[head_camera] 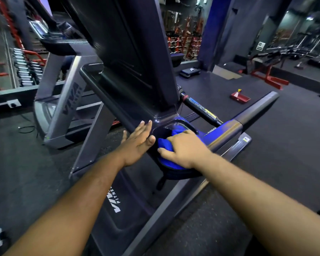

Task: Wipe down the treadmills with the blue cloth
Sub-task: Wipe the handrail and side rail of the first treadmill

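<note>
While the left hand point(137, 143) lies flat and spread on the dark console ledge of the nearer treadmill point(129, 58), the right hand point(181, 148) presses the bunched blue cloth point(164, 145) into the recessed cup tray point(175, 126) beside the grey handrail point(248, 115), fingers curled over the fabric. Around them spreads a dim gym with black rubber flooring point(284, 163), a second treadmill point(63, 100) to the left, a small red tray point(239, 97) on the floor, and red racks point(188, 34) far behind.

A bright blue cloth point(165, 145) contrasts with the dark grey treadmill point(129, 74); a red tray point(240, 97) sits on the black floor point(284, 145).
</note>
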Tool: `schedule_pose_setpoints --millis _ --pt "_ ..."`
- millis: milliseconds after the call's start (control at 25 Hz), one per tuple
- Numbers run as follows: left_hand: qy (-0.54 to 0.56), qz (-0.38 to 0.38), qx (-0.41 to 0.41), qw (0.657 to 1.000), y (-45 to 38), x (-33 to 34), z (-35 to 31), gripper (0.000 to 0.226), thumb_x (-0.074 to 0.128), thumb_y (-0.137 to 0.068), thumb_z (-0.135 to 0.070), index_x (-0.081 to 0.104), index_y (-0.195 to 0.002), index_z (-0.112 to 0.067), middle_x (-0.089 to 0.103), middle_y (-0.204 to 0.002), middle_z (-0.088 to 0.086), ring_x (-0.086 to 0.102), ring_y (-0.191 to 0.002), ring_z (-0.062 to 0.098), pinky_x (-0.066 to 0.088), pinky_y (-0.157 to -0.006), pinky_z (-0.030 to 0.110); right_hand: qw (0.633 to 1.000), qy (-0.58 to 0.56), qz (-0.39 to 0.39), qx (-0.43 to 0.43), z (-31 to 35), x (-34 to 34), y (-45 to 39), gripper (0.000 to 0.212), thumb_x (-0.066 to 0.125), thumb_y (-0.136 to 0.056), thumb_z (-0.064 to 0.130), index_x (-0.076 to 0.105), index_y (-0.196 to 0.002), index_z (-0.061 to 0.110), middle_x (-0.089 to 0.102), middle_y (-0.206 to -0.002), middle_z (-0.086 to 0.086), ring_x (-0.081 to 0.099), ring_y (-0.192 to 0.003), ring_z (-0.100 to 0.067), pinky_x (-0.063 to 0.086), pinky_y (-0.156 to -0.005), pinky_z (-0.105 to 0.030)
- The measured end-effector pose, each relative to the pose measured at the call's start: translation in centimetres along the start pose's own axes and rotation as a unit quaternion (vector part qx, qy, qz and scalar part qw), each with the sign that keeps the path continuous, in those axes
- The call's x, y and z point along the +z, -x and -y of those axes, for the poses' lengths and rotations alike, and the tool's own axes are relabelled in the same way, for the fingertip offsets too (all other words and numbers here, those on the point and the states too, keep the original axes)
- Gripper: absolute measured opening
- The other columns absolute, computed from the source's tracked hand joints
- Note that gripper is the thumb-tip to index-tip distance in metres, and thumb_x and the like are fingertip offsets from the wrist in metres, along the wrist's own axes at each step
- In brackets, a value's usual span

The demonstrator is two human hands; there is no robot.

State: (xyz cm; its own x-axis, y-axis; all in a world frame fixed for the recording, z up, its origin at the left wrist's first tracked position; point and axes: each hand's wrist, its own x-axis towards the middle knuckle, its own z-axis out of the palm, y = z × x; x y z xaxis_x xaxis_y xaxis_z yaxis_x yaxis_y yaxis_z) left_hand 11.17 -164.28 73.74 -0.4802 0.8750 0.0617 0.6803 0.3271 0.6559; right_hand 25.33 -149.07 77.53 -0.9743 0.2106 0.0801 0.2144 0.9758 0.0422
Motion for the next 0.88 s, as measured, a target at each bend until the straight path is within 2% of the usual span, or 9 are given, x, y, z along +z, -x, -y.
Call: schedule_pose_setpoints --millis 80,160,280,360,440,560,680,760,880 --pt "0.027 -0.002 -0.002 1.000 0.1 0.0 0.0 0.130 -0.008 -0.049 -0.103 0.001 -0.158 -0.032 -0.003 -0.163 -0.019 -0.018 -0.145 -0.006 -0.015 -0.120 0.051 0.995 0.007 -0.064 0.079 3.7 1.1 -0.3 0.045 0.036 -0.092 0.059 0.046 -0.077 0.017 0.065 -0.080 -0.002 0.059 -0.083 -0.029 0.039 -0.091 -0.042" --pt "0.036 0.004 -0.005 0.999 0.2 0.0 0.1 0.128 -0.007 -0.050 -0.104 0.002 -0.157 -0.034 -0.003 -0.162 -0.020 -0.018 -0.145 -0.008 -0.016 -0.120 0.050 0.993 -0.016 -0.107 0.039 2.9 1.8 1.1 0.045 0.036 -0.092 0.061 0.048 -0.082 0.019 0.063 -0.083 0.003 0.058 -0.086 -0.025 0.039 -0.091 -0.041" --pt "0.007 0.008 -0.005 1.000 0.0 -0.1 0.3 0.126 -0.008 -0.051 -0.103 0.000 -0.157 -0.035 -0.002 -0.164 -0.018 -0.018 -0.145 -0.007 -0.016 -0.119 0.051 0.992 -0.065 -0.054 -0.099 -3.5 1.6 2.6 0.051 0.041 -0.090 0.063 0.060 -0.112 0.022 0.065 -0.105 0.009 0.056 -0.106 -0.014 0.031 -0.107 -0.041" --pt "-0.001 0.004 -0.006 1.000 -0.1 0.1 0.3 0.124 -0.009 -0.053 -0.102 -0.001 -0.156 -0.035 -0.003 -0.164 -0.019 -0.019 -0.145 -0.008 -0.016 -0.119 0.053 0.989 -0.055 0.003 -0.136 -5.3 0.7 1.6 0.048 0.041 -0.089 0.061 0.062 -0.106 0.022 0.066 -0.100 0.007 0.057 -0.103 -0.015 0.026 -0.113 -0.045" --pt "0.022 0.006 -0.010 1.000 -0.1 0.2 0.4 0.122 -0.007 -0.054 -0.102 0.001 -0.157 -0.037 -0.003 -0.165 -0.018 -0.019 -0.145 -0.008 -0.016 -0.119 0.052 0.995 -0.022 0.063 -0.077 -2.8 -0.4 -0.1 0.043 0.037 -0.091 0.061 0.055 -0.083 0.023 0.066 -0.085 0.001 0.059 -0.090 -0.023 0.032 -0.106 -0.044" --pt "0.057 0.007 -0.016 0.998 0.0 0.0 0.5 0.122 -0.005 -0.053 -0.103 0.004 -0.156 -0.040 -0.002 -0.165 -0.017 -0.017 -0.146 -0.007 -0.016 -0.120 0.050 0.997 -0.022 0.014 0.076 3.2 -0.1 -1.1 0.039 0.036 -0.096 0.052 0.044 -0.074 0.021 0.068 -0.087 -0.007 0.060 -0.093 -0.030 0.036 -0.098 -0.042" --pt "0.043 0.012 -0.017 0.999 0.1 -0.2 0.1 0.125 -0.006 -0.051 -0.103 0.004 -0.157 -0.038 0.000 -0.165 -0.017 -0.016 -0.146 -0.006 -0.016 -0.120 0.050 0.995 -0.057 -0.082 0.019 2.4 1.7 1.8 0.042 0.040 -0.092 0.056 0.056 -0.105 0.020 0.066 -0.109 0.000 0.057 -0.110 -0.023 0.028 -0.113 -0.050" --pt "0.011 0.010 -0.013 1.000 0.2 -0.2 -0.2 0.127 -0.008 -0.050 -0.103 0.002 -0.157 -0.036 -0.001 -0.165 -0.017 -0.019 -0.144 -0.008 -0.016 -0.119 0.051 0.994 -0.058 -0.057 -0.067 -1.7 1.8 3.3 0.066 0.038 -0.089 0.064 0.048 -0.139 0.022 0.054 -0.140 0.005 0.042 -0.136 -0.014 0.016 -0.120 -0.053" --pt "-0.004 0.011 -0.014 1.000 0.4 0.0 -0.6 0.127 -0.010 -0.050 -0.102 -0.001 -0.157 -0.034 -0.004 -0.164 -0.018 -0.023 -0.141 -0.010 -0.018 -0.119 0.051 0.996 -0.075 0.039 -0.006 -6.3 0.8 1.6 0.075 0.030 -0.092 0.068 0.024 -0.155 0.030 0.021 -0.163 0.010 0.009 -0.151 -0.009 0.001 -0.121 -0.057"
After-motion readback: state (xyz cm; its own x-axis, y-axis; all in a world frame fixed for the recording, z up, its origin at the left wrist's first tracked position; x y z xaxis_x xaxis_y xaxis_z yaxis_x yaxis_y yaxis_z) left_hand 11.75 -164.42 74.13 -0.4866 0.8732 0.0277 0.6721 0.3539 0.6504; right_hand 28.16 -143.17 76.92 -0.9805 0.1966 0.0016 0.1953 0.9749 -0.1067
